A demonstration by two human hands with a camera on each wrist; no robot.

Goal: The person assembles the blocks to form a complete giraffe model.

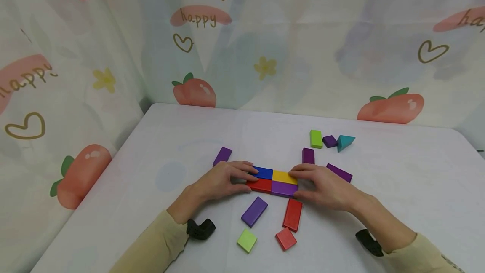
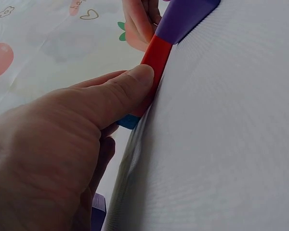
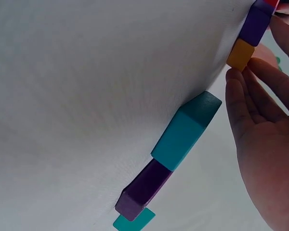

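Observation:
A blue block (image 1: pixel 264 173) and a yellow block (image 1: pixel 284 177) lie side by side, touching a red block (image 1: pixel 259 186) and a purple block (image 1: pixel 284 188) on their near side; together they form a flat rectangle. At its left end my left hand (image 1: pixel 226 179) holds the blue and red blocks, its thumb against the red one in the left wrist view. From the right end, my right hand (image 1: pixel 325 183) grips the yellow and purple blocks between thumb and fingers. Part of the blue block is hidden under the left fingers.
Nearer me lie a loose purple block (image 1: pixel 254 212), a long red block (image 1: pixel 293 215), a green square (image 1: pixel 247 240) and a red square (image 1: pixel 286 239). Farther back are a green block (image 1: pixel 316 139), a teal triangular block (image 1: pixel 344 142) and several purple pieces, one beside the left hand (image 1: pixel 222 156).

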